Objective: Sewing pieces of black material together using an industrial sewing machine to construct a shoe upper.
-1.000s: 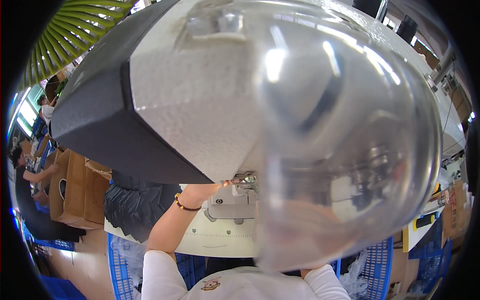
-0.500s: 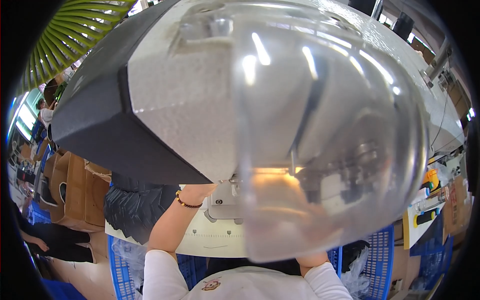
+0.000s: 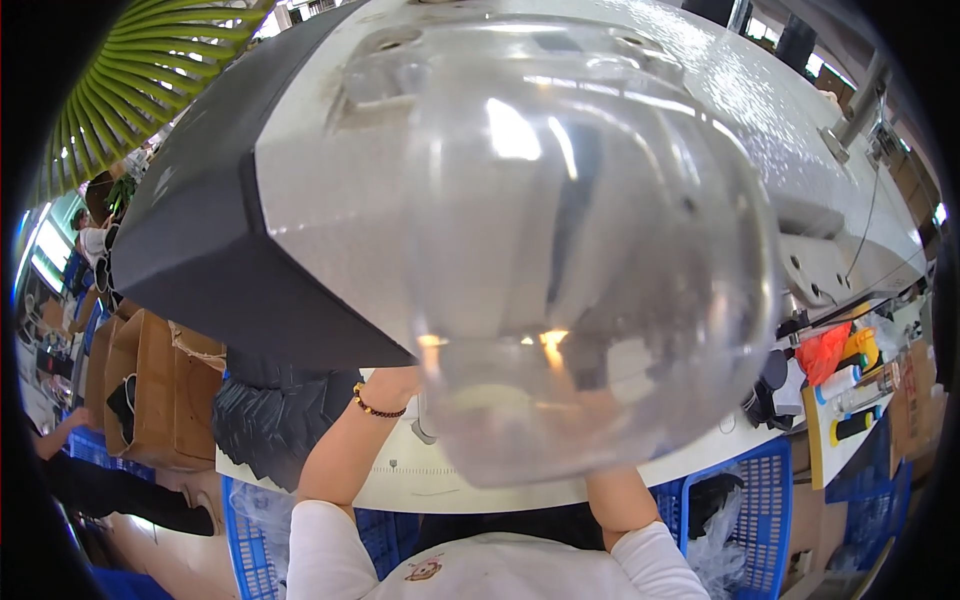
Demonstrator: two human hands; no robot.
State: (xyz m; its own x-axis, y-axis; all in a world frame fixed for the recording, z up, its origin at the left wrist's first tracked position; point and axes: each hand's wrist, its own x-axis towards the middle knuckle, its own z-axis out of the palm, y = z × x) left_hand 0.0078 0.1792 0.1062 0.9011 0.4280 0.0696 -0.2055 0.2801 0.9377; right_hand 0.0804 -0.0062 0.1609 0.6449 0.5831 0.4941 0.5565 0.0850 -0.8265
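Note:
A large sewing-type machine with a white and black head [image 3: 330,210] fills the middle of the view. In front of it hangs a clear, curved plastic shield [image 3: 600,250], blurred and full of reflections. My left hand [image 3: 398,381] reaches under the black side of the machine head; only its wrist end shows, with a beaded bracelet [image 3: 378,408] below it, and the fingers are hidden. Behind the shield, my right hand [image 3: 590,408] is a smeared shape near a warm light; its fingers cannot be made out. Left of my left forearm lies a pile of dark folded pieces [image 3: 275,415].
The pale table [image 3: 450,485] carries a printed ruler scale. Blue baskets [image 3: 765,510] with clear plastic bags stand below it on both sides. Cardboard boxes [image 3: 160,390] sit at the left near another person's leg [image 3: 130,497]. Thread spools [image 3: 852,426] and a red bag [image 3: 825,352] are at the right.
The clear shield has shifted left and up in view, baring more of my right forearm and the table's right side. My left arm stays almost in place. The other person's leg has moved.

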